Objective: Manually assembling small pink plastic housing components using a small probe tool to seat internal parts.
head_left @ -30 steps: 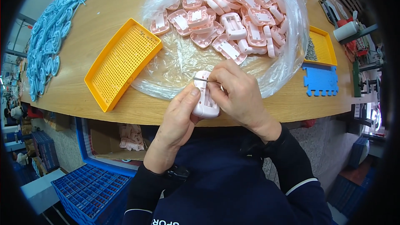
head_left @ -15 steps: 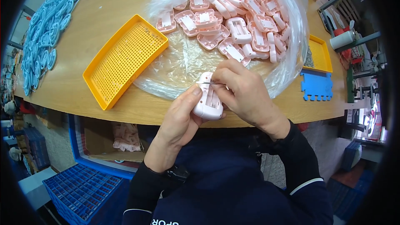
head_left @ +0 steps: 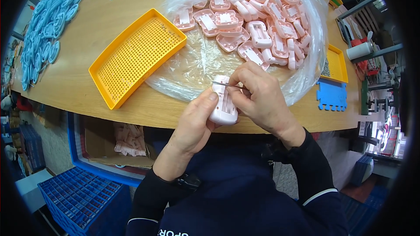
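Observation:
My left hand (head_left: 197,120) grips a pale pink plastic housing (head_left: 224,105) from below, at the near edge of the wooden table (head_left: 100,26). My right hand (head_left: 260,96) pinches a thin metal pin or blade (head_left: 225,84) whose tip lies across the top end of that housing. Just beyond my hands lies a clear plastic bag (head_left: 192,65) spread open, with a heap of several similar pink housings (head_left: 249,22) on it.
An empty orange perforated tray (head_left: 135,57) sits left of the bag. Several blue plastic parts (head_left: 48,30) lie at the far left. A smaller orange tray (head_left: 336,63) and a blue foam piece (head_left: 331,96) are at the right. Blue crates (head_left: 78,196) and a cardboard box (head_left: 127,142) stand below the table.
The housing has tilted more upright in my left hand, and my right hand has shifted the thin pin across its top end. Both hands stay in the same place.

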The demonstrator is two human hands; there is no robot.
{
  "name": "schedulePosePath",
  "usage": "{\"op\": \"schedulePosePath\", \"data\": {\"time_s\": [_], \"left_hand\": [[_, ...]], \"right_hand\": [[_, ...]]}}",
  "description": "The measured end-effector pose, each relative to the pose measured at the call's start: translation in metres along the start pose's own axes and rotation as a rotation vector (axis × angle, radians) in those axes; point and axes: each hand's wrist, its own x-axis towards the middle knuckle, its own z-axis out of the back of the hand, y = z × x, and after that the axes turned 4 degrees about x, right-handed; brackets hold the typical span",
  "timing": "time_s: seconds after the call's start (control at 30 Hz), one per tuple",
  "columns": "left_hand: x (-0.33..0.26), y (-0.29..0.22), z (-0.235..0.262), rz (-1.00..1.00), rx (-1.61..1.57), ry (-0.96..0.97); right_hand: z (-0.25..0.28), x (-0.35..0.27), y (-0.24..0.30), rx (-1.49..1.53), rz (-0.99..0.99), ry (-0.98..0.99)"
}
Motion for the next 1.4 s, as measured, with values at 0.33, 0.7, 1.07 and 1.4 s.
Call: {"op": "schedulePosePath", "data": {"time_s": [0.33, 0.7, 1.07, 1.4], "left_hand": [[-0.003, 0.000, 0.009, -0.001, 0.052, -0.010], [-0.001, 0.005, 0.012, -0.046, 0.134, -0.089], [-0.001, -0.003, 0.007, 0.015, -0.090, 0.021], [0.000, 0.000, 0.006, -0.040, 0.106, -0.047]], "right_hand": [[-0.006, -0.003, -0.002, -0.129, 0.179, 0.021], [0.003, -0.012, 0.005, -0.185, 0.090, 0.261], [-0.001, 0.003, -0.011, 0.245, -0.149, 0.052], [-0.015, -0.007, -0.008, -0.080, 0.162, 0.003]]}}
